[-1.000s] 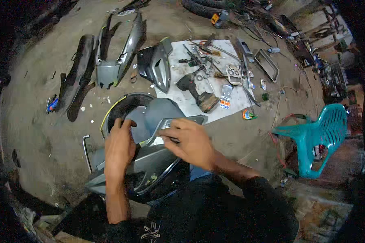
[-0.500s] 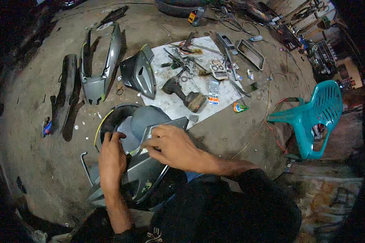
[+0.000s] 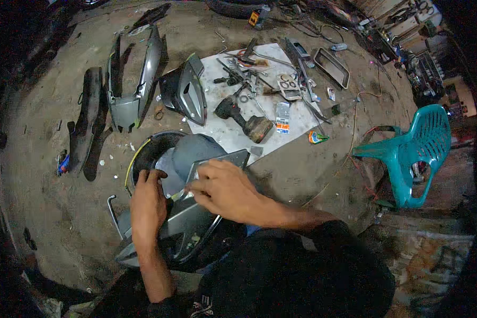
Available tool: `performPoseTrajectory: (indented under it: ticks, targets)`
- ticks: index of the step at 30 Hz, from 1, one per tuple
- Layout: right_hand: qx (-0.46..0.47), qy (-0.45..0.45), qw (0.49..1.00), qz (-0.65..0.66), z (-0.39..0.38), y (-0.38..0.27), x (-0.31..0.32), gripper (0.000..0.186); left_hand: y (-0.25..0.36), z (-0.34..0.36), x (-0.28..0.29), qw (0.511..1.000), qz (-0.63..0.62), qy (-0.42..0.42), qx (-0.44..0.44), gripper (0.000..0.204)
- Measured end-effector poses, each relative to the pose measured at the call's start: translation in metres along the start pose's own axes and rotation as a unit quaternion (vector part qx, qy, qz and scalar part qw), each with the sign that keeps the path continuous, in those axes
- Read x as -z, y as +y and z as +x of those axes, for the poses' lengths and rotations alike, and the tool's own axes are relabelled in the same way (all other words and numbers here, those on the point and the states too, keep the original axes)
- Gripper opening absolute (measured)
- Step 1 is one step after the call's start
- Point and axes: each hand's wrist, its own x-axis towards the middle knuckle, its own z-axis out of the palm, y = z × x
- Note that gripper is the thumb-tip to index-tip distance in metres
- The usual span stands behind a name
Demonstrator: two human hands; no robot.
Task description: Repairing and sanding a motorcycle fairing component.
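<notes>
Across my lap and the tub's near rim lies a grey motorbike body panel (image 3: 188, 225), tilted, its far end pointing up and right. My left hand (image 3: 148, 206) is closed at its left edge, fingers bent over and fingertips partly hidden. Over the panel's upper part, my right hand (image 3: 228, 190) has its fingers curled in, the fingertips close to a pale, shiny patch at the edge. What those fingers pinch is too small to tell. Behind both hands stands a dark round tub (image 3: 143, 156) with a yellow strip on its rim. A rounded grey piece (image 3: 199, 155) sits in it.
Ahead, a white sheet (image 3: 297, 124) carries a cordless power tool (image 3: 244, 121) and several hand tools. More grey panels (image 3: 124, 114) lie on the floor to the left. A green plastic chair (image 3: 408, 143) stands at the right, and a metal tray (image 3: 331, 69) lies farther back.
The view has shifted slightly, so the floor objects sit a little differently. Both hands stay at the panel in nearly the same places.
</notes>
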Motion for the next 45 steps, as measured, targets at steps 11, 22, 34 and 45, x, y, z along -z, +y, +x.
performPoseTrajectory:
  ticks: [11,22,34,45]
  targets:
    - [0.004,0.041,0.999,0.009,0.003,0.008,0.01,0.021,0.002,0.004,-0.004,1.0,0.025,0.008,0.014,0.032]
    - [0.009,0.014,1.0,-0.002,0.005,0.004,0.008,0.023,-0.001,0.0,-0.003,1.0,0.028,0.0,0.006,0.039]
    - [-0.041,0.034,0.999,-0.008,0.009,0.002,0.013,0.019,0.005,-0.001,0.0,1.0,-0.002,-0.004,0.016,0.035]
    - [-0.052,-0.015,0.998,-0.022,0.018,-0.012,0.019,0.019,0.0,-0.001,-0.005,0.999,0.042,0.01,0.013,0.041]
